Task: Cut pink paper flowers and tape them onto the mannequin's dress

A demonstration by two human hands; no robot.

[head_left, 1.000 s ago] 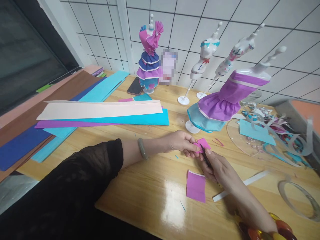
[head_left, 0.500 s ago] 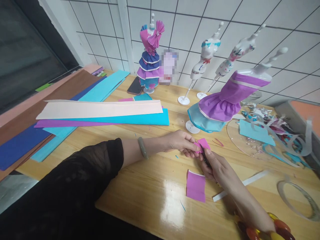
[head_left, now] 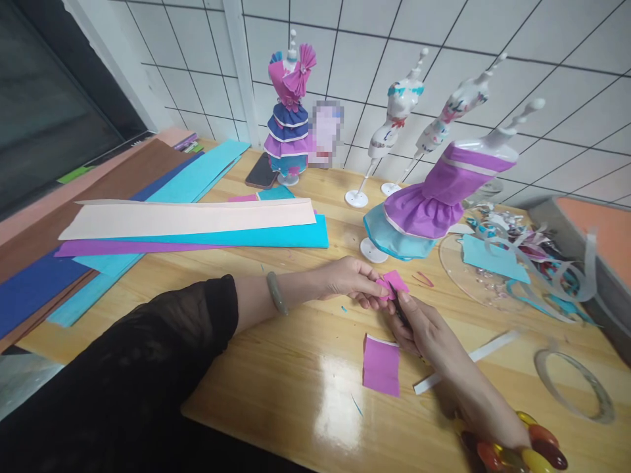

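My left hand [head_left: 352, 281] pinches a small piece of bright pink paper [head_left: 396, 281] above the wooden table. In my right hand [head_left: 419, 322] is a pair of dark scissors [head_left: 398, 307], with the blades at the pink paper; their handles are mostly hidden by my fingers. A purple paper rectangle [head_left: 381, 365] with a white top edge lies just below my hands. Behind them stands a small mannequin [head_left: 456, 174] in a purple paper top and ruffled purple and light blue skirt, tilted in view.
Long folded paper strips [head_left: 197, 220] lie at left. A dressed mannequin [head_left: 290, 125] and a phone [head_left: 261, 172] stand or lie at the back, near two bare mannequins [head_left: 394, 125]. At right are a clear round tray [head_left: 456, 276], paper scraps, a white strip [head_left: 493, 346] and a tape roll [head_left: 574, 387].
The whole view has shifted slightly, so things appear a little further left. Both hands keep their hold on the pink paper and scissors, with little visible movement.
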